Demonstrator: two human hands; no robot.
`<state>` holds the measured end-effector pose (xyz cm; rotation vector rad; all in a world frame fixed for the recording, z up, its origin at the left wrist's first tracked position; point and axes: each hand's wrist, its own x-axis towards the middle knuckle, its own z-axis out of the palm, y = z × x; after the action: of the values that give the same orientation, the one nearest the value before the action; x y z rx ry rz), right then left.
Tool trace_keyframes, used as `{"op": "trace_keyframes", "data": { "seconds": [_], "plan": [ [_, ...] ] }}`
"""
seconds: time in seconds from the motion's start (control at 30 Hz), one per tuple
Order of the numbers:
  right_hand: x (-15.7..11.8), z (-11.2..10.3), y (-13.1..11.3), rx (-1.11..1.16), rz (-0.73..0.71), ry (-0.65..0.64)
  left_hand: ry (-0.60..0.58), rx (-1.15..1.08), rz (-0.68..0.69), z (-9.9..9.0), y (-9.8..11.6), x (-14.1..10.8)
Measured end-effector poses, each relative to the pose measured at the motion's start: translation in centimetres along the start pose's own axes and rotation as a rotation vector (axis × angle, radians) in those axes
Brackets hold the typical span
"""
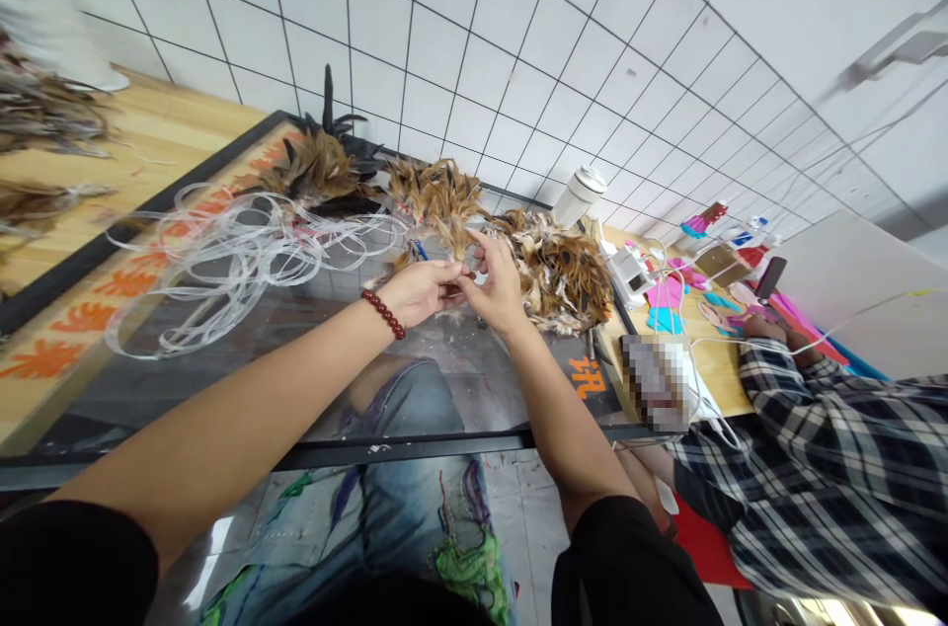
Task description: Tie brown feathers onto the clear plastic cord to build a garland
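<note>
Over the glass-topped table (296, 399), my two hands meet with their fingertips together. My left hand (424, 292), with a dark red bead bracelet (383, 314) on the wrist, is closed in a pinch on a small brown feather tuft (452, 239). Thumb and fingers of my right hand (498, 288) close at the same spot, and part of the tuft is hidden behind them. Just beyond lies a bunch of brown feathers (430, 190). A larger feather pile (567, 271) sits right of my right hand. A blue pen (422, 250) is near my left fingers.
Loose coils of clear tubing or strip (244, 261) spread left of my hands. Darker feathers (326, 162) stand behind them. A white lidded cup (580, 195) is against the tiled wall. At the right, a person in a plaid sleeve (774, 379) works beside coloured pieces (667, 293) and white cables.
</note>
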<state>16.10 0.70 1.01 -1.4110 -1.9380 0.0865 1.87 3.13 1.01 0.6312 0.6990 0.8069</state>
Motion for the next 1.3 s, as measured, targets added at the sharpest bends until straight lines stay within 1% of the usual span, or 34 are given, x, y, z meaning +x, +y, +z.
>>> {"op": "trace_keyframes", "data": {
  "seconds": [0.1, 0.17, 0.23, 0.33, 0.4, 0.43, 0.5, 0.57, 0.63, 0.67, 0.73, 0.83, 0.9, 0.93, 1.0, 1.07, 1.13, 1.2, 1.3],
  "plan": [
    [0.0, 0.2, -0.2, -0.041, 0.030, 0.033, 0.000, 0.005, 0.048, 0.3, -0.2, -0.1],
    [0.2, 0.2, 0.2, -0.049, 0.029, 0.026, 0.041, -0.037, 0.106, 0.3, -0.2, -0.1],
    [0.3, 0.1, 0.8, -0.060, 0.041, 0.010, 0.115, -0.086, 0.175, 0.2, 0.0, 0.1],
    [0.3, 0.2, 2.1, -0.115, 0.110, -0.025, 0.268, -0.121, 0.288, -0.2, 0.6, 0.4],
    [0.2, 0.4, 2.6, -0.172, 0.134, -0.080, 0.340, -0.124, 0.338, -0.4, 1.0, 0.6],
    [0.1, 0.6, 2.8, -0.200, 0.123, -0.119, 0.355, -0.120, 0.350, -0.4, 1.2, 0.6],
    [0.0, 0.8, 2.7, -0.254, 0.053, -0.210, 0.345, -0.096, 0.352, -0.3, 1.2, 0.5],
    [0.0, 0.9, 2.2, -0.308, -0.059, -0.300, 0.307, -0.052, 0.338, -0.1, 1.1, 0.3],
    [0.1, 0.9, 1.7, -0.352, -0.148, -0.365, 0.278, -0.001, 0.324, 0.1, 0.9, 0.1],
    [0.2, 0.8, 1.5, -0.370, -0.167, -0.387, 0.274, 0.023, 0.323, 0.2, 0.8, 0.0],
    [0.3, 0.7, 1.2, -0.404, -0.152, -0.420, 0.285, 0.056, 0.331, 0.4, 0.7, -0.1],
    [0.3, 0.5, 1.4, -0.411, -0.036, -0.410, 0.311, 0.072, 0.344, 0.4, 0.7, -0.1],
    [0.4, 0.5, 1.8, -0.268, 0.081, -0.322, 0.325, 0.077, 0.340, 0.3, 0.7, -0.1],
    [0.5, 0.6, 2.1, -0.127, 0.150, -0.256, 0.330, 0.082, 0.328, 0.3, 0.7, -0.1],
    [0.7, 0.9, 2.4, 0.252, 0.294, -0.110, 0.319, 0.088, 0.274, 0.2, 0.6, -0.1],
    [1.0, 1.3, 2.4, 0.624, 0.398, 0.009, 0.267, 0.081, 0.193, 0.1, 0.4, 0.0],
    [1.0, 1.9, 2.0, 0.858, 0.437, 0.068, 0.188, 0.061, 0.109, 0.1, 0.2, 0.1],
    [0.9, 2.5, 1.5, 0.937, 0.428, 0.077, 0.111, 0.033, 0.047, 0.0, 0.0, 0.2],
    [0.7, 3.1, 1.3, 0.857, 0.402, 0.059, 0.045, -0.004, 0.007, 0.0, -0.1, 0.3]
  ]
}}
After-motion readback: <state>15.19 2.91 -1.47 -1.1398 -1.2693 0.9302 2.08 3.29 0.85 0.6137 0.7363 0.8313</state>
